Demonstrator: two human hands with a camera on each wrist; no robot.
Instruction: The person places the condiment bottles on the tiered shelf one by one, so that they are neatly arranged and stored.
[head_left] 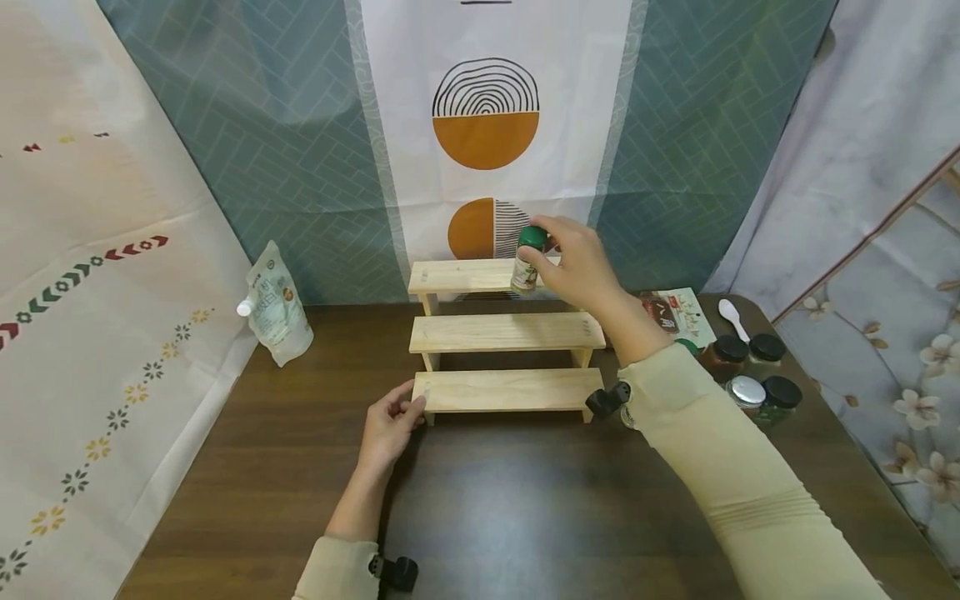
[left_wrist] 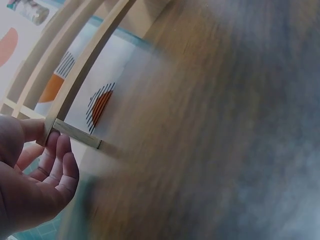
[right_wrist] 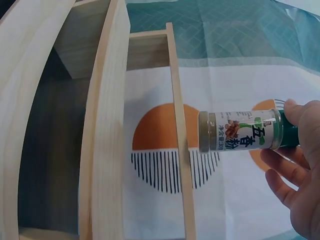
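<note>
A three-tier wooden rack (head_left: pixel 507 333) stands on the brown table. My left hand (head_left: pixel 390 425) pinches the left end of its lowest step, thumb above and fingers underneath, as the left wrist view shows (left_wrist: pixel 42 175). By its green cap, my right hand (head_left: pixel 577 262) holds a small spice jar (head_left: pixel 526 265), upright and slightly tilted, at the top step. In the right wrist view the spice jar (right_wrist: pixel 245 131) shows a white label with Chinese characters and brown powder at its base. A small gap shows between the jar's base and the top step there.
Several jars with black or silver lids (head_left: pixel 746 390) stand at the right, partly behind the right sleeve. Behind them lie a printed packet (head_left: pixel 688 315) and a white spoon (head_left: pixel 732 318). A spouted pouch (head_left: pixel 276 307) stands at the left. Patterned cloths hang around the table.
</note>
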